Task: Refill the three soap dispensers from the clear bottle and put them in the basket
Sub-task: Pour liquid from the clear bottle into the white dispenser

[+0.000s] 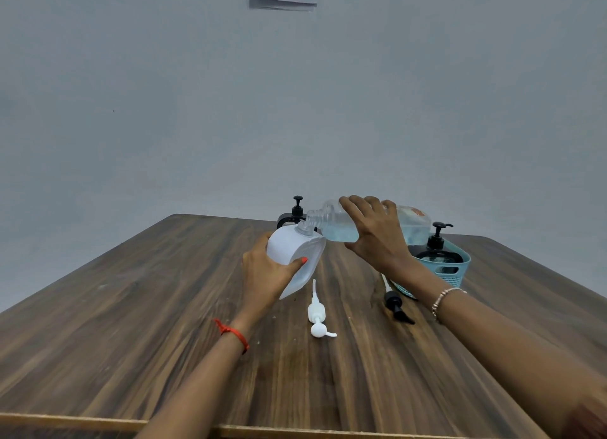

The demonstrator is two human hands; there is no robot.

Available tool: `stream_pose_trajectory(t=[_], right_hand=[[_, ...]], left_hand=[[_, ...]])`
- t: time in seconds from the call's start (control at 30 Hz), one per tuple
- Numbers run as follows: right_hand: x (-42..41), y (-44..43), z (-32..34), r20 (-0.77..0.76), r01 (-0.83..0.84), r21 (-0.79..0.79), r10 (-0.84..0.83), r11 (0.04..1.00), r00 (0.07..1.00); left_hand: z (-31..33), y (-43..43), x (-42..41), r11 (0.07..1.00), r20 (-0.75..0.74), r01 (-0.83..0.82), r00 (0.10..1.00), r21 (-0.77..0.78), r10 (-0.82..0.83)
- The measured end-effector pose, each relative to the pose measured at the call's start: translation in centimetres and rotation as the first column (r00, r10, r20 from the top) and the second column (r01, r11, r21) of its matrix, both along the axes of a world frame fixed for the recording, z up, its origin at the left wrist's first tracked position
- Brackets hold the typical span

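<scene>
Pouring is in hand: the clear bottle (331, 225) is gripped round its middle by the right hand (377, 238), fingers over the top, thumb underneath. It is tipped almost flat so that its threaded neck meets the open mouth of the white dispenser (295, 251).

The white dispenser is held off the table (164, 307) by the left hand (266, 274), which is wrapped round its body. It is leaned toward the bottle, presumably to line up the two openings and avoid a spill. Bluish liquid is pooled along the bottle's lower side. Whether a stream is actually running cannot be told.

- white pump (317, 313): laid flat on the table just in front of the white dispenser, off to free the mouth, kept near for refitting.
- black pump (395, 304): laid flat to the right, touching or just beside the basket (456, 271). Likely the bottle's own, since both black dispensers carry pumps.
- black dispenser (438, 251): upright in the basket at the right, pump on, judged done.
- second black dispenser (292, 216): upright on the table behind the white one, largely hidden, fill state not readable.

Judged progress: one of three placed, the white one being filled. Main risk: overflow at the narrow mouth if the tilt is raised too fast.
</scene>
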State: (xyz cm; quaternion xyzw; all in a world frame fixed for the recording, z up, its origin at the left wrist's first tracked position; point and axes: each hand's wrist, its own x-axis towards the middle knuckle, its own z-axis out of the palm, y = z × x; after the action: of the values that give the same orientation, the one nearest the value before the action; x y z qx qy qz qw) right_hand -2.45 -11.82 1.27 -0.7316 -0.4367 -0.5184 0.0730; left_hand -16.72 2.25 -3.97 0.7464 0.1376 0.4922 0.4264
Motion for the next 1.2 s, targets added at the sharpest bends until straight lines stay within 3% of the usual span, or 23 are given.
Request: stream_pose_trajectory(t=[0.63, 0.77, 0.83, 0.9, 0.97, 1.1, 1.2], right_hand=[[0.2, -0.2, -0.6, -0.036, -0.039, 0.040, 0.041, 0.998, 0.999], [0.0, -0.2, -0.9, -0.098, -0.073, 0.071, 0.080, 0.995, 0.992], [-0.3, -0.2, -0.9, -0.198, -0.121, 0.114, 0.142, 0.986, 0.970], [-0.5, -0.1, -0.8, -0.416, -0.182, 0.216, 0.259, 0.959, 0.872], [-0.1, -0.3, -0.7, -0.569, -0.204, 0.396, 0.414, 0.895, 0.711], [1.2, -1.3, -1.7, -0.729, -0.088, 0.575, 0.559, 0.813, 0.395], [2.0, -1.9, -3.1, -0.742, -0.038, 0.653, 0.649, 0.757, 0.166]], left_hand=[[-0.6, 0.4, 0.3, 1.000, -0.008, 0.027, 1.000, -0.005, -0.027], [-0.8, 0.5, 0.4, 0.998, 0.019, 0.055, 0.998, -0.039, -0.054], [-0.7, 0.5, 0.3, 0.992, 0.031, 0.088, 0.996, -0.089, -0.086], [-0.8, 0.8, 0.3, 0.982, 0.050, 0.124, 0.992, -0.141, -0.118], [-0.7, 1.0, 0.2, 0.970, 0.055, 0.161, 0.987, -0.180, -0.154], [-0.8, 1.3, 0.1, 0.925, 0.093, 0.250, 0.968, -0.286, -0.233], [-0.9, 1.8, 0.0, 0.902, 0.115, 0.284, 0.959, -0.325, -0.260]])
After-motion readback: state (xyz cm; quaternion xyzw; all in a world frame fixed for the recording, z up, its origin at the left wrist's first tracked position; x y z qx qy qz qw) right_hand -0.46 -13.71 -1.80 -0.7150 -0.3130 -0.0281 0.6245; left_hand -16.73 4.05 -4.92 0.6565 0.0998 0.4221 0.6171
